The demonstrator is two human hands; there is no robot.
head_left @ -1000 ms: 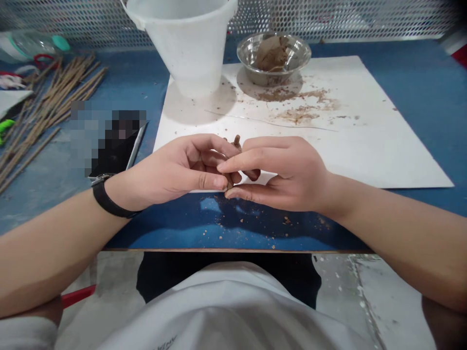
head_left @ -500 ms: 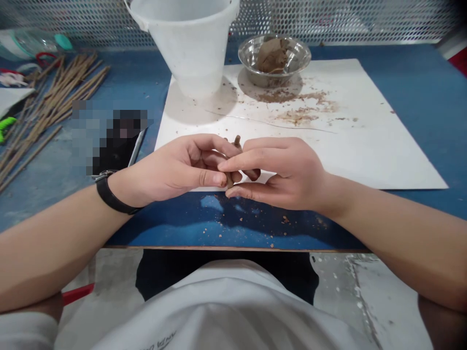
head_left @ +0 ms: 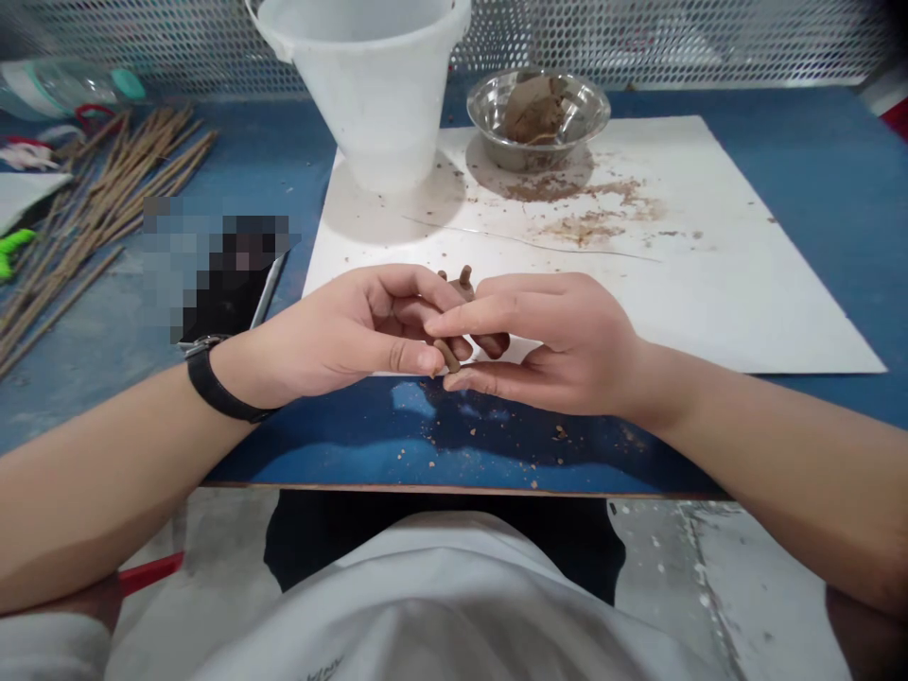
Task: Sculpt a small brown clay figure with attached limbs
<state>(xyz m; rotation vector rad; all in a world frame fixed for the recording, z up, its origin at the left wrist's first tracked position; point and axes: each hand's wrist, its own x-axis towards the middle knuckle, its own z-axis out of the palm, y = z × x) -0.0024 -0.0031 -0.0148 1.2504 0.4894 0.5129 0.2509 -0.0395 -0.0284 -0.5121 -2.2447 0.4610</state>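
Note:
A small brown clay figure (head_left: 462, 288) with short upright stubs is held between my hands above the front edge of the white board. My left hand (head_left: 375, 322) curls around it from the left, hiding much of its body. From the other side, my right hand (head_left: 560, 331) pinches with thumb and forefinger at a short clay piece (head_left: 448, 356) on the near side. Whether that piece is joined to the figure I cannot tell. A rounded dark brown part shows beneath my right fingers.
A white bucket (head_left: 375, 104) and a steel bowl (head_left: 489, 128) with a clay lump (head_left: 535, 109) stand at the back of the white board (head_left: 744, 284). A thin wire (head_left: 532, 244) lies across it. Sticks (head_left: 134, 180), a phone-like dark object (head_left: 231, 293) and a bottle (head_left: 71, 87) are left.
The short clay piece between the fingertips now tilts and shows more of its length. Both hands stay in nearly the same place; the whole view has shifted slightly.

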